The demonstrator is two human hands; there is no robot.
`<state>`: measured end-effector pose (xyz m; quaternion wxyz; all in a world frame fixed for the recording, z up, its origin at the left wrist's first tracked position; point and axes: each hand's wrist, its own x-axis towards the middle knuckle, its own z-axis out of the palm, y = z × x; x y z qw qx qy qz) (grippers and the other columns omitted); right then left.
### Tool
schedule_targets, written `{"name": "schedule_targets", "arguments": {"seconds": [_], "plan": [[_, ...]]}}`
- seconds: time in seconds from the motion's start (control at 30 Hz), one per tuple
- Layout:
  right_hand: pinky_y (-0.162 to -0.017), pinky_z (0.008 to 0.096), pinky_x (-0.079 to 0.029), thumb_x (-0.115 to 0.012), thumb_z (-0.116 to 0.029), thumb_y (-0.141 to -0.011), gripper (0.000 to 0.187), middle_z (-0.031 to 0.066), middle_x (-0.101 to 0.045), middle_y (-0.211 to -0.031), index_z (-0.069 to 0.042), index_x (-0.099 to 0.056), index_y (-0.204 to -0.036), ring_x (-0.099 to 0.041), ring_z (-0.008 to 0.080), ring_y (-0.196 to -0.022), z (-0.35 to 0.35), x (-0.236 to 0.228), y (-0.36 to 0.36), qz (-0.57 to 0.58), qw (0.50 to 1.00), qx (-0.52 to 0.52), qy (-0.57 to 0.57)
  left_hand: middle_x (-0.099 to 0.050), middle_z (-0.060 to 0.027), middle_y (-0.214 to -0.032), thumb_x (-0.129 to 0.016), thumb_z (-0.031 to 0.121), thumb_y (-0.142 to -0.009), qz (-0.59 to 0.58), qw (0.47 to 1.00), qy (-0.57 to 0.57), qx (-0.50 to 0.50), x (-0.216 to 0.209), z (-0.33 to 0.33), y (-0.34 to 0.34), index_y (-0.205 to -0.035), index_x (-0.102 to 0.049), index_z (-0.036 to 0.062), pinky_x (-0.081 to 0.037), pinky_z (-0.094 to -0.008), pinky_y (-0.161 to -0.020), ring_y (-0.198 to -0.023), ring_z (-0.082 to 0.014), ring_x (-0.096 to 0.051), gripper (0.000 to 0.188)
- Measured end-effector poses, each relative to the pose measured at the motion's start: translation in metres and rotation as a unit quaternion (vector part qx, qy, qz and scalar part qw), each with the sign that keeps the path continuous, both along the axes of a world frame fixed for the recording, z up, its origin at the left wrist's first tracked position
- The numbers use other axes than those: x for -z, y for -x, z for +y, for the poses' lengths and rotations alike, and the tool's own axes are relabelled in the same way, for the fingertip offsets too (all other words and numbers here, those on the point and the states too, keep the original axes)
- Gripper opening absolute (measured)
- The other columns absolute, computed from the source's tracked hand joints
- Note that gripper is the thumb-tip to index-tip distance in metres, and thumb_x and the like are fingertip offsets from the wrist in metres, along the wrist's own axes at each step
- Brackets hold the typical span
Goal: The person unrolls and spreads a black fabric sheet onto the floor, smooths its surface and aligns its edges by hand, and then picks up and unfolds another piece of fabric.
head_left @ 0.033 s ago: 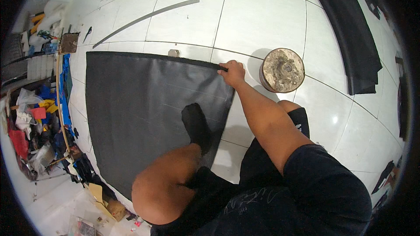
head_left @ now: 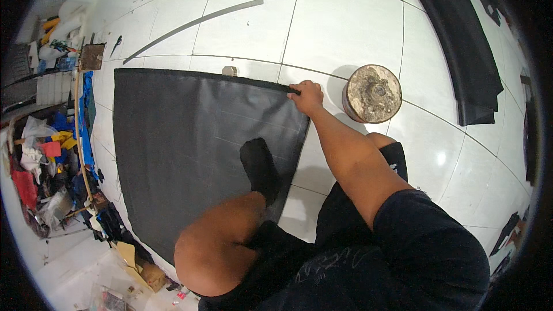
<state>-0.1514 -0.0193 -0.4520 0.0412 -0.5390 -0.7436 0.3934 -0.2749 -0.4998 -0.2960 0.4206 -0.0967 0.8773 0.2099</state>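
Note:
A large black sheet [head_left: 167, 121], leather-like and slightly glossy, lies on the white tiled floor, with faint pale lines marked on it. My right hand [head_left: 307, 97] is closed on its far right corner, fingers wrapped over the edge and thumb on top. Out of the picture is my left hand. My foot in a black sock [head_left: 257, 161] rests on the sheet's right part. Against the far edge of the sheet sits a small metal block [head_left: 230, 71]. Right of my hand stands a round can [head_left: 373, 93] with a crusted, stained top.
A long thin grey strip [head_left: 199, 21] lies on the floor beyond the sheet. Folded black material [head_left: 466, 63] is at the far right. Along the left are a cluttered heap of scraps and bags [head_left: 49, 167], a wooden stick [head_left: 79, 132] and a small brown box [head_left: 92, 56].

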Motion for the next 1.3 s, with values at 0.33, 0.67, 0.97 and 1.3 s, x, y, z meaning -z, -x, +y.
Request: {"name": "schedule_targets", "arguments": {"seconds": [0.33,0.67,0.97,1.3], "plan": [[-0.097,0.0426,-0.042,-0.073,-0.041,-0.079,0.039,0.0086,-0.058,-0.114,-0.025,-0.070,-0.114,-0.049,0.0302,-0.112,0.003,0.003,-0.006,0.004,1.000,-0.009,0.011,-0.065,-0.0190,-0.112,-0.064,0.030,-0.089,-0.008,0.999,-0.003,0.044,0.008,0.031,0.019,-0.122,-0.059,0.0004,-0.049,-0.0375,-0.087,-0.100,-0.0263,-0.063,0.044],[-0.093,0.0450,-0.047,-0.078,-0.051,-0.070,0.071,0.0179,-0.056,-0.115,-0.001,-0.058,-0.117,-0.053,0.0349,-0.112,0.003,-0.033,-0.016,-0.075,0.995,-0.064,-0.002,-0.066,-0.0182,-0.105,-0.063,0.030,-0.090,0.109,0.896,-0.091,0.421,0.036,0.250,0.117,-0.121,-0.059,0.0010,-0.050,-0.0366,-0.083,-0.093,-0.0256,-0.065,0.042],[-0.089,0.0463,-0.049,-0.077,-0.047,-0.072,0.060,0.0206,-0.059,-0.111,-0.001,-0.060,-0.107,-0.056,0.0366,-0.109,0.009,-0.035,-0.013,-0.083,0.989,-0.119,0.029,-0.066,-0.0128,-0.100,-0.065,0.035,-0.089,-0.099,0.829,-0.216,0.505,0.102,0.368,0.053,-0.117,-0.061,0.0015,-0.049,-0.0327,-0.084,-0.093,-0.0222,-0.062,0.044],[-0.085,0.0454,-0.049,-0.076,-0.027,-0.074,0.051,0.0215,-0.062,-0.106,-0.003,-0.055,-0.114,-0.060,0.0378,-0.101,-0.080,-0.070,0.003,0.097,0.994,-0.042,-0.030,-0.062,-0.0124,-0.104,-0.048,0.070,-0.086,-0.498,0.847,-0.152,0.106,0.100,0.413,0.072,-0.114,-0.059,-0.0006,-0.045,-0.0439,-0.092,-0.095,-0.0239,-0.061,0.077]]}}
